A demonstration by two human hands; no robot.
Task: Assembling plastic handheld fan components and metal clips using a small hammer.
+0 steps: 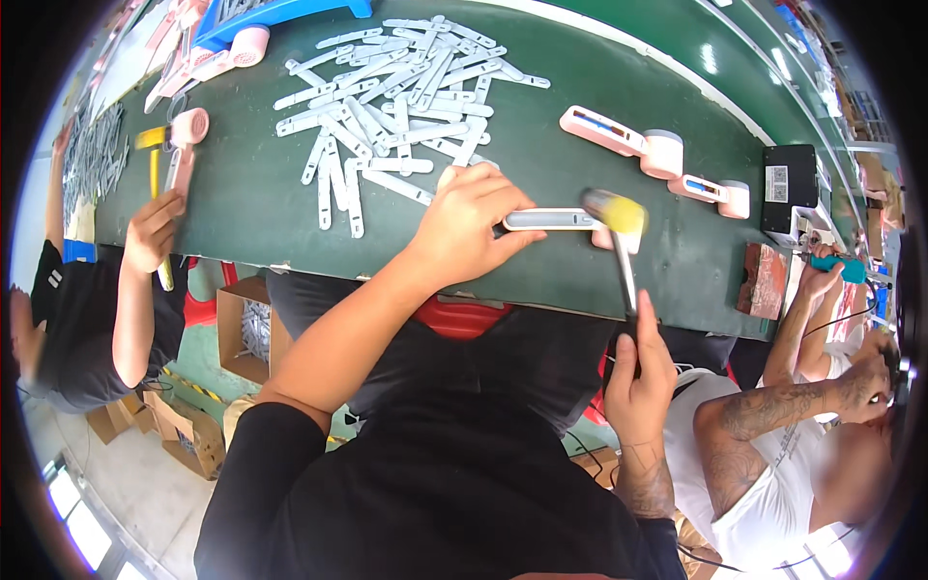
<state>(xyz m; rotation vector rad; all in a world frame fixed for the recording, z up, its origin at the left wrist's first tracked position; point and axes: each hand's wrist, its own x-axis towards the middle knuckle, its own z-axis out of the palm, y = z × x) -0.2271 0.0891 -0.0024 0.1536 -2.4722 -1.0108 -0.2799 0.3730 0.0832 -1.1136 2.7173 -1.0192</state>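
My left hand (472, 220) is closed around the handle end of a pink hair-dryer-shaped housing (601, 237), which lies sideways over the near part of the table. A grey cover strip (549, 220) is set along its handle. My right hand (640, 377) grips the dark handle of a mallet (623, 215) with a yellow-faced head. The mallet head, smeared by motion, is over the housing's round end and partly hides it; whether they touch I cannot tell. Beyond my left hand spreads a large pile of loose grey cover strips (401, 92).
Two more pink housings (662, 155) (735, 200) lie at the right. A black box (791, 179) and a brick (764, 280) stand at the right table edge. Co-workers sit on both sides; the left one's hand (155, 232) holds a hammer. A blue bin (275, 17) is at the back left.
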